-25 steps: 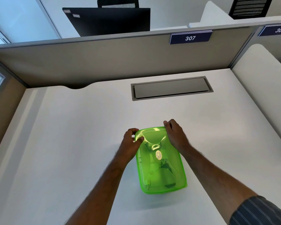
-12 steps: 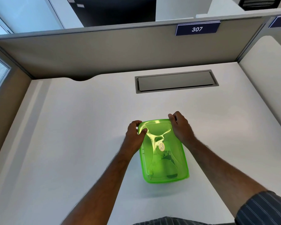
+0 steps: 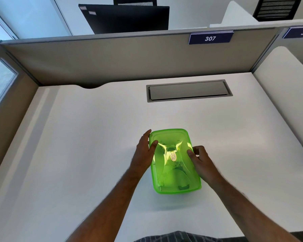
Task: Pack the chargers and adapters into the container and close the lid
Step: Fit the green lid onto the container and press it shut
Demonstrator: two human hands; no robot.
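Lid [image 3: 171, 147] pressed onto the green container [image 3: 176, 190].
Left hand [image 3: 143, 152] flat against its side, thumb on top; right hand [image 3: 202, 163] opposite, gripping the lid rim.

Translucent bright-green container [image 3: 177, 190] — rectangular, rounded corners — sits flat on the white tabletop [image 3: 94, 145], its long side running away from the person. Matching green lid [image 3: 170, 137] lies on top, with a round sticker [image 3: 173, 156] at its centre. Dark shapes [image 3: 183, 186] show through it — too blurred to identify.
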